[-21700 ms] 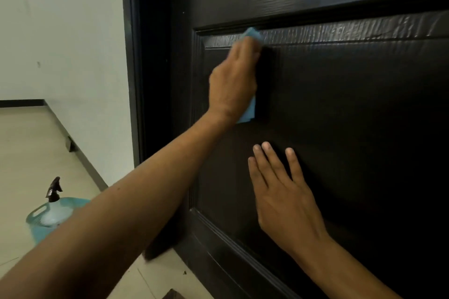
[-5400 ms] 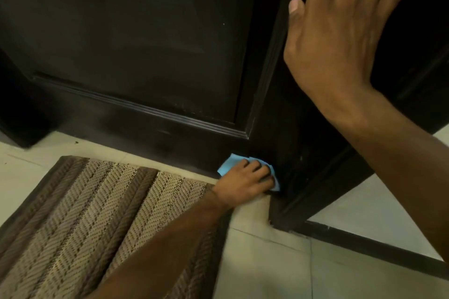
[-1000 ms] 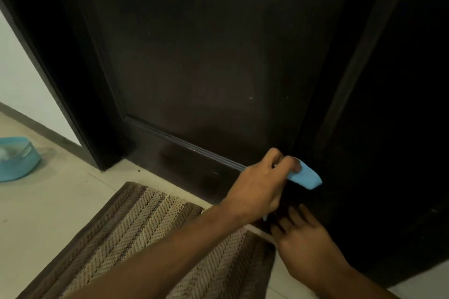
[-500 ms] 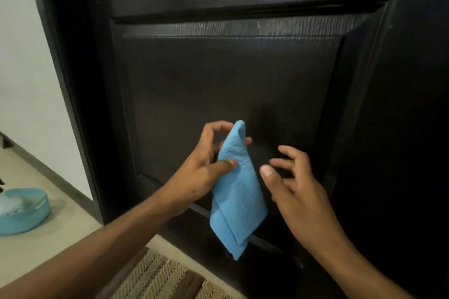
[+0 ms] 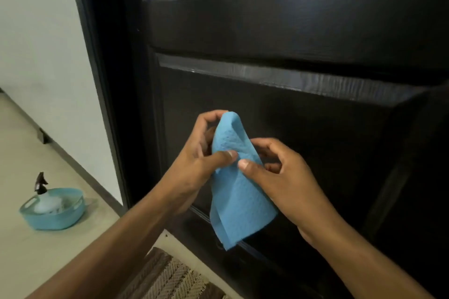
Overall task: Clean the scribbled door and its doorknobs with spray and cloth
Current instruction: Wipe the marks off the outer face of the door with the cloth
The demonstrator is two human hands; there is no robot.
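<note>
1. Spray bottle [image 5: 40, 187] stands in a blue basin [image 5: 52, 218] on the floor, far left.
2. Left hand [image 5: 199, 160] pinches the cloth [image 5: 237, 187] near its top.
3. Cloth hangs before the door [image 5: 303, 116]: light, limp; best gripped by folded edges.
4. Right hand [image 5: 281, 177] pinches its right side, fingers curled.

We can read no text, label, brand, number or sign anywhere in this view.
</note>
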